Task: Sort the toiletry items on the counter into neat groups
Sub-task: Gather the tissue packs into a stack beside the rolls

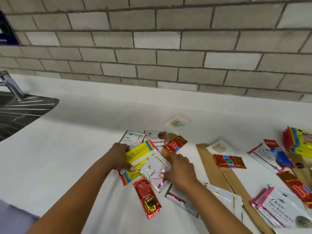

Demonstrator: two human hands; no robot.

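Both forearms reach forward over white bench [81, 149]. Left hand [119, 156] grip pinches yellow packet [140, 154]; right hand [179, 171] grip pinches white Dove sachet [154, 173] lying on top, mid-bench.

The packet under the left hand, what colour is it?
Yellow packet, with blue, green and red stripes at its ends, gripped by the left hand. Head view.

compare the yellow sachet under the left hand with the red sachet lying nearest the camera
The yellow sachet is wider, with rainbow-striped ends, and is gripped by the left hand. The red sachet is narrower, has a gold patch, and lies untouched. Both are shiny packets on the white counter.
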